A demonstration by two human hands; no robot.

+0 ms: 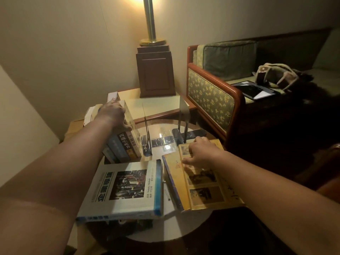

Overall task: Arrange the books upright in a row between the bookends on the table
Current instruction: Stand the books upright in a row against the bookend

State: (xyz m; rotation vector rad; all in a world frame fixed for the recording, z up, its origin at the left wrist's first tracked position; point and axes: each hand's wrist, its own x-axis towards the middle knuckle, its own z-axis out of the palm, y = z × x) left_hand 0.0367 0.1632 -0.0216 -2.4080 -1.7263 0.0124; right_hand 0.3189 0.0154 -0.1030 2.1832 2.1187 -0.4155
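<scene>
On the round glass table point(165, 234), several books point(122, 147) stand upright, leaning left, just left of the left bookend point(148, 142). My left hand point(113, 112) rests on their tops and grips them. The right bookend point(184, 116) stands further right, with a bare gap between the two. A white book with a blue spine point(127, 188) lies flat at the front. To its right lies a yellow book point(202, 184). My right hand point(200, 153) lies on its far end, thumb at the edge.
A side table point(154, 103) behind carries a wooden lamp base point(156, 70) and more books point(92, 113) at its left. An upholstered sofa point(211, 94) with a bag and a tablet stands to the right. A wall closes off the left.
</scene>
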